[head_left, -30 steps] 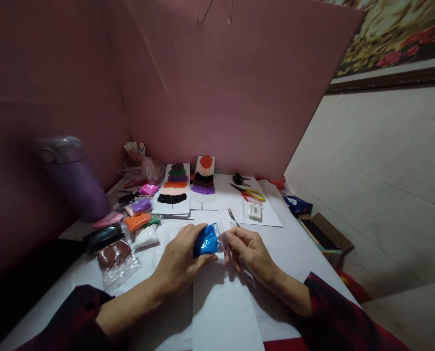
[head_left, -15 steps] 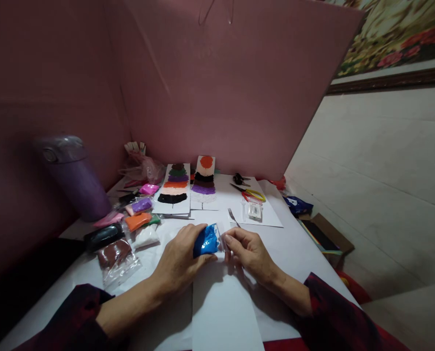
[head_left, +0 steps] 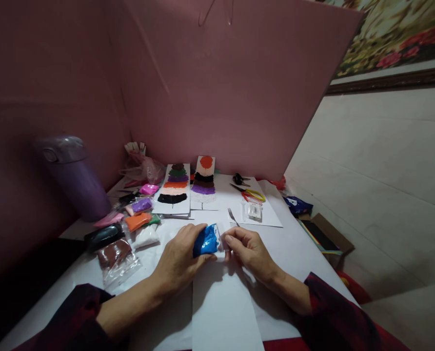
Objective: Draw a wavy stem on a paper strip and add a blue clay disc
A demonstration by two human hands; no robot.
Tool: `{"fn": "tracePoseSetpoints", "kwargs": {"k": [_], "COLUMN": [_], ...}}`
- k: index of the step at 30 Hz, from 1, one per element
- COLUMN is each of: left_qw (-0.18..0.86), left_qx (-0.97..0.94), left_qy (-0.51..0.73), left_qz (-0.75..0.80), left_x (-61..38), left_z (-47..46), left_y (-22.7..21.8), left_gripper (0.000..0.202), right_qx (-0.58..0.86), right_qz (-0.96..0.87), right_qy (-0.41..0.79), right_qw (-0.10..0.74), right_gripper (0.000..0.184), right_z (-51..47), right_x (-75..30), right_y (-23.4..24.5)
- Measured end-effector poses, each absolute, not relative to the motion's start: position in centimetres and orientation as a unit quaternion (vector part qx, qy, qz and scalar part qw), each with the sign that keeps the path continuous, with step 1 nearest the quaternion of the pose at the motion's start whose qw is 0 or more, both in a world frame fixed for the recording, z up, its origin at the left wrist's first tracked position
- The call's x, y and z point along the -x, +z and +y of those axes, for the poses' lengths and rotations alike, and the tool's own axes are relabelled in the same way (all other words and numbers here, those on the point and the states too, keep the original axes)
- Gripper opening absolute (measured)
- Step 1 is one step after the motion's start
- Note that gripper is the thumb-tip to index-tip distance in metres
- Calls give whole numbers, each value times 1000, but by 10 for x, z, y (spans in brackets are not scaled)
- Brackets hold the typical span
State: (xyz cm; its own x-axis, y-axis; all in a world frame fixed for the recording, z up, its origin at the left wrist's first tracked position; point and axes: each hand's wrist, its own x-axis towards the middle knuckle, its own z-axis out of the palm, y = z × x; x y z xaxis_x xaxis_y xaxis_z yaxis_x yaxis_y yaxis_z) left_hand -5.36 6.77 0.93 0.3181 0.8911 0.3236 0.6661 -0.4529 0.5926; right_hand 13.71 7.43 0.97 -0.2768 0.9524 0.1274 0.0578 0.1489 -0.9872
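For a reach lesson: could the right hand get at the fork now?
Probably yes: the fork lies beyond the right hand, nothing visibly between, though that hand seems to hold the blue packet.

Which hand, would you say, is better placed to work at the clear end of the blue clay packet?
Probably the right hand: its fingertips are at the clear end, while the left hand grips the filled part of the blue clay packet.

likely home, craft table (head_left: 286, 273), scissors (head_left: 246, 190), framed picture (head_left: 404, 46)
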Motion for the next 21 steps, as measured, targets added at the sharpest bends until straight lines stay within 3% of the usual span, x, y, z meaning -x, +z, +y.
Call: {"fn": "tracePoseSetpoints", "kwargs": {"k": [14, 21], "left_qw": [207, 253], "left_qx": [-788, -769], "left_qy": [326, 347], "left_qz": [479, 474], "left_x": [54, 55], "left_z": [68, 71], "left_y": [9, 7], "left_gripper": [46, 46], "right_qx": [369, 360], "right_qz": [-560, -584], "right_qy": [594, 577], "right_qw": [445, 443], "right_gripper": [22, 19], "right_z": [77, 77], "right_x": [-140, -140], "right_y": [9, 7]}}
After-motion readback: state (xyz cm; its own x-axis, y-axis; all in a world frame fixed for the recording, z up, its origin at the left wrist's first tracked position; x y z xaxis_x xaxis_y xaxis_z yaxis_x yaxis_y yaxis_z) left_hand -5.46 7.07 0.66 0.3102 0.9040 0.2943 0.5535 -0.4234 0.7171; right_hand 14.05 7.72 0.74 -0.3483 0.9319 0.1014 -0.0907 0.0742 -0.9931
